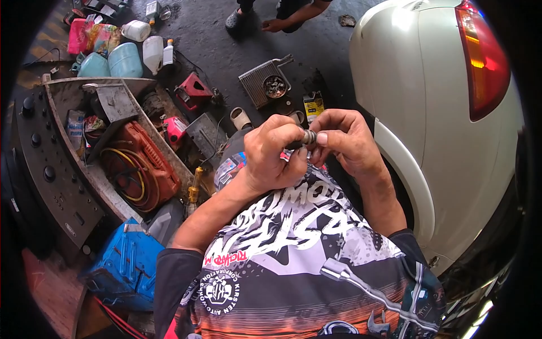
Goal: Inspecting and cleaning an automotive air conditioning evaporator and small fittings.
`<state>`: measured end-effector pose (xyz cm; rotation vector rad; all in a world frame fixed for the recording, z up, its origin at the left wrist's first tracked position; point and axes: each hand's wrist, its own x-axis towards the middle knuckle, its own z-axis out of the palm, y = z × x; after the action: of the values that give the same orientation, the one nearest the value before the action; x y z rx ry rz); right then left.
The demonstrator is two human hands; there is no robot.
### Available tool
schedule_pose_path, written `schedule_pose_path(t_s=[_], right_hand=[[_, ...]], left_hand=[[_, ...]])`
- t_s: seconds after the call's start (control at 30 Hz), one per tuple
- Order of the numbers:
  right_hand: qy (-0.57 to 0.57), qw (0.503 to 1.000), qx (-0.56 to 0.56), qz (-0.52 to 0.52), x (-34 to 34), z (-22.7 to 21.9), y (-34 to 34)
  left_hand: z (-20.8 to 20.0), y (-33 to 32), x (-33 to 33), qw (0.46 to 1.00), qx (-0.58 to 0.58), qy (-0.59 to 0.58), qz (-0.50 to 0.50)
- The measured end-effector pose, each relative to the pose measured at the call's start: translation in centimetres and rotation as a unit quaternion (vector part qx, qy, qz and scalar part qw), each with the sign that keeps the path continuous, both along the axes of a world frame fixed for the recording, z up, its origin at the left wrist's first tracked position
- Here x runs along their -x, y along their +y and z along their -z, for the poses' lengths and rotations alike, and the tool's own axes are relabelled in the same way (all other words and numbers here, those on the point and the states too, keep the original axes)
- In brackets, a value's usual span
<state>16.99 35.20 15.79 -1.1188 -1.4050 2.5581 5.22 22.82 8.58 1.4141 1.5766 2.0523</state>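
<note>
Both hands meet in front of my chest around a small, round, ridged metal part point(309, 137). My left hand point(276, 148) is closed on its left end, fingers curled and thumb pressed near it. From the right, my right hand point(349, 139) pinches the other end between thumb and forefinger. The fingers cover most of the part, so I cannot tell its exact kind. Beyond the hands, on the floor, lies a finned metal radiator-like core point(257, 85) with a round dish of small bits point(275, 86) on it. A yellow and black box point(313, 106) stands just past my right hand.
A pale car point(406, 85) with a red tail light point(485, 62) stands close on my right. To the left are a bin with an orange case point(149, 164), a blue metal toolbox point(124, 260) and several plastic jugs point(125, 60). Another person's hand point(274, 25) shows at the top.
</note>
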Motion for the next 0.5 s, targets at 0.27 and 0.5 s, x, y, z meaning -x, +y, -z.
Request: schedule_pose_path(t_s=[0.27,0.5], right_hand=[[-0.035,0.997,-0.049,-0.046,0.0,0.3,-0.3],[-0.034,0.996,-0.071,-0.051,-0.1,1.4,0.3]], left_hand=[[0.3,-0.5,-0.7,1.000,0.017,-0.001,0.017],[0.1,-0.3,-1.5,0.994,0.073,-0.081,0.021]])
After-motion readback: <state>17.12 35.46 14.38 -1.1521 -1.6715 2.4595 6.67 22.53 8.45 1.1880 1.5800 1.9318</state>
